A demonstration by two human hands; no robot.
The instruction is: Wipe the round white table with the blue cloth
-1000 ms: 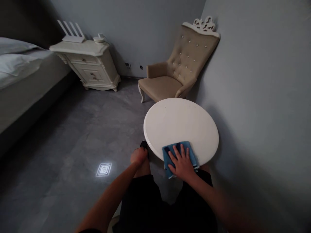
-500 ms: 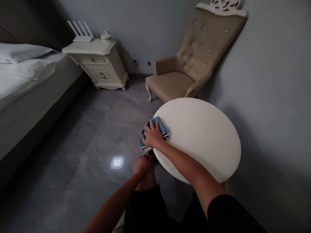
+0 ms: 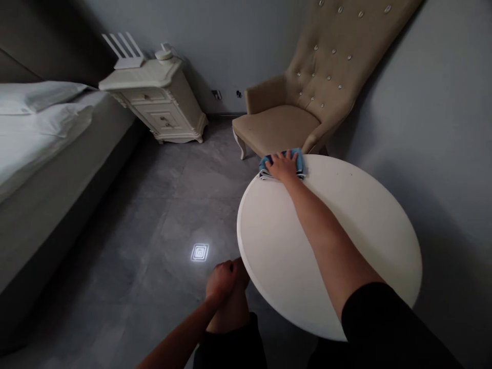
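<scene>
My right hand (image 3: 283, 166) presses a folded blue cloth (image 3: 299, 159) with dark patches and white edges against the far left rim of a round white table (image 3: 277, 246). Its fingers are spread over the cloth and hold it there. Beside my bare knee, left of the table's near edge, my left hand (image 3: 222, 281) is curled into a fist. A small dark spot shows in the curl of that fist; whether it is an object or shadow I cannot make out.
A tan tufted armchair (image 3: 280, 125) stands just behind the table. At the back left is a white nightstand (image 3: 169, 115) carrying a router (image 3: 128, 62). The bed (image 3: 49, 138) lies along the left. A square light patch (image 3: 200, 252) shows on the grey floor.
My right hand has slid the cloth along the rim, away from me and to the right. My left hand stays closed near my knee, slightly lower in view. The camera view has shifted.
</scene>
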